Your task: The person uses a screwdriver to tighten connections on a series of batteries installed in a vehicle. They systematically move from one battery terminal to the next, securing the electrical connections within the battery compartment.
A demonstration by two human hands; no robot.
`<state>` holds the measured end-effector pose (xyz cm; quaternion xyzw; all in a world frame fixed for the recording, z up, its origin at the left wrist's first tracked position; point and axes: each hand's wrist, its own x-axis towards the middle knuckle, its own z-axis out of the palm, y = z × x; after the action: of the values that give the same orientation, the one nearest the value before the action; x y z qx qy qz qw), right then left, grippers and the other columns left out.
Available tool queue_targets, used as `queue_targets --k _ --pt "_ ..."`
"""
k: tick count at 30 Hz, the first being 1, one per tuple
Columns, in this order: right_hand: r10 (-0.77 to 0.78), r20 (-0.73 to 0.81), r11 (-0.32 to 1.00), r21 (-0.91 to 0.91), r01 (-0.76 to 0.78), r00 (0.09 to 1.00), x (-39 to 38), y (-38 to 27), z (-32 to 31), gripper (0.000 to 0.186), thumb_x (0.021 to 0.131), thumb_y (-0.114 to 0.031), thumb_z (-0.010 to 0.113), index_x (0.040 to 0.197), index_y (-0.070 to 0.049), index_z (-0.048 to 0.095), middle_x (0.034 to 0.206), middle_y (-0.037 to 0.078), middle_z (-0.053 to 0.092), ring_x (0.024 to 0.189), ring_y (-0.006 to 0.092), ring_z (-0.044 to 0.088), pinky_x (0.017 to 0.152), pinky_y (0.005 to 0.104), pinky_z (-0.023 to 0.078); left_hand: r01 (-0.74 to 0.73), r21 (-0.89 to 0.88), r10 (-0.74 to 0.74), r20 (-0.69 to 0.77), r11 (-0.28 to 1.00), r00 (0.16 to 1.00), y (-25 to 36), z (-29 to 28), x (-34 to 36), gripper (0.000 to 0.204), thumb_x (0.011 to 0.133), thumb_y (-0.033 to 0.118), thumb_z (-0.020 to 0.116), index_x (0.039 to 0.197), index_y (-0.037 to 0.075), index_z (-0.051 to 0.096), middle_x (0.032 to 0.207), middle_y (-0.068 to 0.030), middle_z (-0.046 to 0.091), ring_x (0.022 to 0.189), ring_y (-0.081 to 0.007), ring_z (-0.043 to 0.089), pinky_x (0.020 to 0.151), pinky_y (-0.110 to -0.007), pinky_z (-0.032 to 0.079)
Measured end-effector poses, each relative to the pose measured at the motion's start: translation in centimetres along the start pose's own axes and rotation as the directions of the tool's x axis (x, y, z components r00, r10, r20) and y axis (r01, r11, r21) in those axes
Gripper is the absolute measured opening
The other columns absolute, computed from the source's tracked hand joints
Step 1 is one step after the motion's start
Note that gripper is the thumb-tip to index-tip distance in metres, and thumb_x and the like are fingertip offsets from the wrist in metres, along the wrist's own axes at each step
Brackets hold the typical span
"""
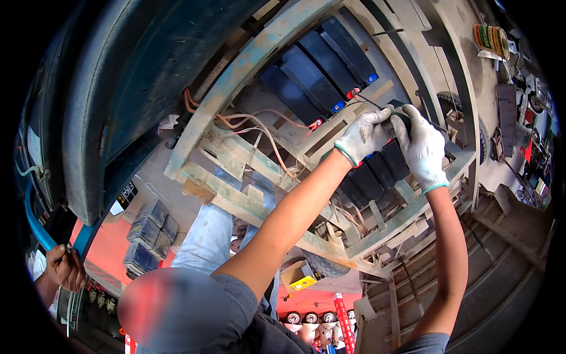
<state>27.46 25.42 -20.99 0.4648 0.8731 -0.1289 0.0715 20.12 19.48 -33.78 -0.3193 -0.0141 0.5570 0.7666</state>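
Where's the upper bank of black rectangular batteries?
The bank is top centre in the head view, inside the green metal frame, up and left of the white-gloved left hand.

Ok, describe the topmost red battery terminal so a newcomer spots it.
Inside the metal frame, find the upper dark batteries. Along their lower-right edge, the topmost red terminal sits between two blue terminals, unlike the red one at the row's lower-left end.

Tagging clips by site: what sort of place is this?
Probably a vehicle workshop, perhaps for electric ones: dark blue batteries sit wired within an open metal frame, a tire shows at right, and a row of small wheels stands near the lower edge.
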Motion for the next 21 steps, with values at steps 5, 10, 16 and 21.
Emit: queue_targets --k 5,10,16,21 --pt "-0.128 0.126 0.977 -0.152 0.147 0.984 1.0 -0.9 -1.3 0.034 0.085 -0.027 0.062 0.111 -0.008 0.054 0.094 0.014 0.063 0.079 0.0300 0.063 0.065 0.0384 0.050 -0.070 0.214 0.124 -0.252 0.974 0.960 0.5 0.1 0.0 0.020 0.093 0.020 0.053 0.104 0.004 0.056 0.099 -0.0090 0.062 0.091 -0.0217 0.060 0.088 -0.035 0.048" --pt "0.105 0.153 0.991 -0.096 -0.091 0.983 1.5 -0.9 -1.4 0.035 0.083 -0.022 0.061 0.114 -0.009 0.054 0.103 0.013 0.060 0.084 0.0299 0.060 0.068 0.0392 0.049 -0.057 0.205 0.070 -0.056 0.977 0.996 0.6 -0.2 0.2 0.018 0.092 0.022 0.056 0.100 0.007 0.060 0.095 -0.0068 0.063 0.089 -0.0176 0.061 0.083 -0.034 0.050" --pt "0.144 0.290 0.979 -0.181 -0.094 0.946 0.9 -0.7 -0.4 0.031 0.083 -0.017 0.059 0.112 -0.010 0.054 0.100 0.011 0.056 0.087 0.0290 0.058 0.069 0.0393 0.049 0.094 -0.024 -0.093 0.028 0.995 0.995 1.1 -0.3 0.3 0.022 0.095 0.018 0.048 0.105 -0.001 0.055 0.099 -0.0101 0.060 0.094 -0.0183 0.059 0.086 -0.033 0.050" --pt "-0.137 0.027 0.974 -0.181 0.139 0.990 1.2 -0.8 -0.9 0.024 0.085 -0.022 0.059 0.106 -0.010 0.058 0.080 0.013 0.060 0.072 0.0299 0.062 0.062 0.0408 0.049 -0.069 0.309 0.124 -0.161 0.948 0.979 0.4 0.8 -0.5 0.019 0.096 0.014 0.045 0.105 0.000 0.055 0.100 -0.0102 0.061 0.097 -0.0211 0.059 0.095 -0.035 0.045"
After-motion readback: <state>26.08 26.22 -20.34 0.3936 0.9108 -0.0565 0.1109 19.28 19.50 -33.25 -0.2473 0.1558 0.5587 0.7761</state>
